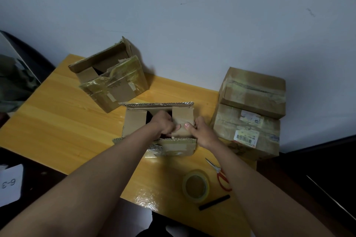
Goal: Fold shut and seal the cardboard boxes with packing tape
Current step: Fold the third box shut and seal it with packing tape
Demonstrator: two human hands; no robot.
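Two stacked boxes [250,113] at the surface's right edge appear sealed; both hands [165,124] [200,132] grasp the middle box's [134,121] inner flap (tape roll [196,185] untouched), rear-left box [109,82] open.

Scuffed pale wall [192,15], yellow wooden table [57,121], dark floor [317,169], dim light

Makeshift packing corner: wooden table [57,121], scuffed wall [192,15], taped boxes [250,113].
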